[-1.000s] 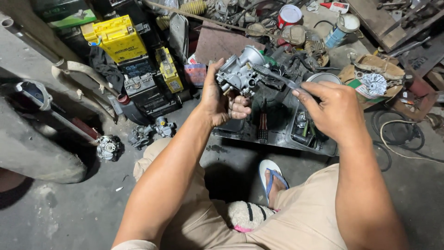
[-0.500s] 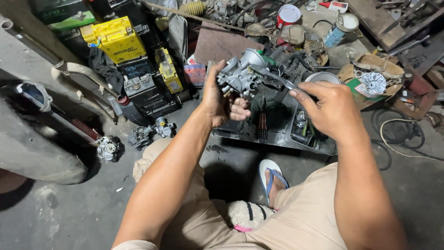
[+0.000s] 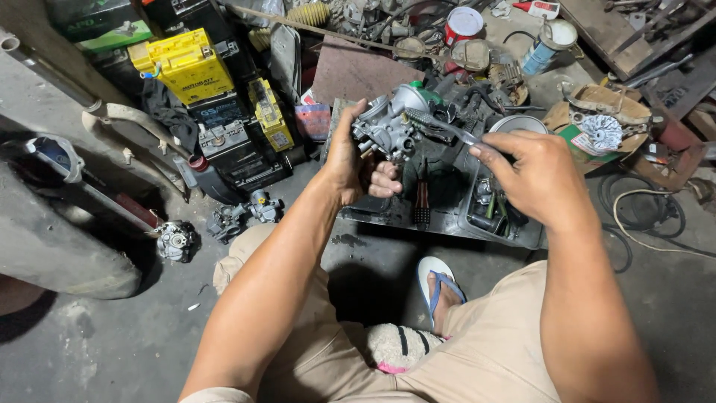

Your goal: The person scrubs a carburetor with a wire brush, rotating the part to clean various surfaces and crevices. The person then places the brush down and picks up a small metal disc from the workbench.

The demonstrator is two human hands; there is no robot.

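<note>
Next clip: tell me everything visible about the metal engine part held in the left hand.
The engine part looks like a small carburetor: a lumpy body of dull grey cast metal with a rounded, lighter dome on top and small brass-coloured fittings low on its side. It is held up in the air above a dark tray of tools. The left hand grips it from its left side and underneath, thumb up. The right hand holds a slim tool whose dark end reaches the part's upper right side.

Dim, even workshop light, soft shadows, sharp focus, wide-angle edge distortion.
</note>
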